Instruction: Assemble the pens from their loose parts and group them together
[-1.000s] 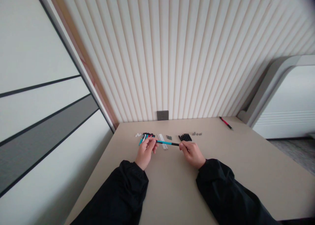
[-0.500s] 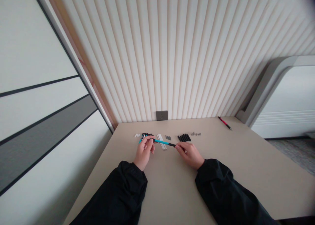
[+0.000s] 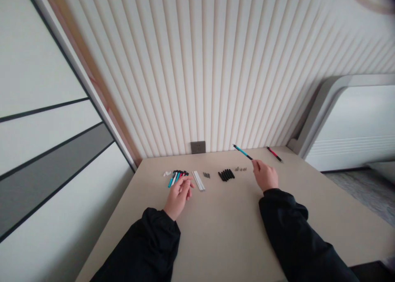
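Note:
My right hand point(image 3: 266, 176) grips a blue and black pen point(image 3: 242, 151) by its black end, holding it tilted above the table to the right. My left hand point(image 3: 179, 195) holds nothing; its fingers are loosely bent and apart. Just beyond it lie several pen barrels point(image 3: 174, 177) in blue, white, red and black, partly hidden by the fingers. Beside them are slim white refills point(image 3: 199, 181), small grey springs point(image 3: 206, 175), a row of black tube-shaped grips point(image 3: 226, 175) and small metallic tips point(image 3: 240, 169).
A red and black pen point(image 3: 274, 154) lies at the back right of the table point(image 3: 228, 232). Small white pieces point(image 3: 167, 173) lie at the far left. A ribbed wall with a dark socket point(image 3: 198, 147) stands behind; a white headboard point(image 3: 354, 121) is at right.
My left hand has let go of the blue and black pen. My right hand has carried it right and away from me, and the view has shifted slightly.

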`<state>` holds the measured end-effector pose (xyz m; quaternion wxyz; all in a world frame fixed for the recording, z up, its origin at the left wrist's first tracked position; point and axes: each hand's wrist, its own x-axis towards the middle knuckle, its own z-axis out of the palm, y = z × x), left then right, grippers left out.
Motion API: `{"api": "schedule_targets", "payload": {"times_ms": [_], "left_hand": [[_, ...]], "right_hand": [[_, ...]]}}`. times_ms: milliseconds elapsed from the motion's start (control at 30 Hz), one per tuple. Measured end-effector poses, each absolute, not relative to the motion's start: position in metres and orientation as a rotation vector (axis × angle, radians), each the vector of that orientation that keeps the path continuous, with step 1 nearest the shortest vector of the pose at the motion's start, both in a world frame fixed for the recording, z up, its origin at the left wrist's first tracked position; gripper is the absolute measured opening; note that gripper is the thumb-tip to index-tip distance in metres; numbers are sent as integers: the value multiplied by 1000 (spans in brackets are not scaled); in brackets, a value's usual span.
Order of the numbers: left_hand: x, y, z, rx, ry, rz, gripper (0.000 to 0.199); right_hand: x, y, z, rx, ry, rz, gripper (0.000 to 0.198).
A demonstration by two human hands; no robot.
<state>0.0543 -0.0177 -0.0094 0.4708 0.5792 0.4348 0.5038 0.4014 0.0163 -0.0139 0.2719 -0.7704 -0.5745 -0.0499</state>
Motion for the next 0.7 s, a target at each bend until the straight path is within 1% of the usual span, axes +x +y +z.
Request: {"api": "schedule_targets", "payload": {"times_ms": [67,200,333,700], "left_hand": [[55,-18,-10,1433,1041,1215,33],[55,-20,-10,1441,1026,1189,35],[56,-22,-7,1443,1045,1145,36],[57,-26,1,1402,1110,1074,36]], "right_hand": [[437,23,-19,-2332,-1371,-123,43],[489,32,-27,-2605,-1165,-21,50],[510,42,-31,-2648,-1122,-13,52],[517,70,-39,-2632,-1218,-79,48]]}}
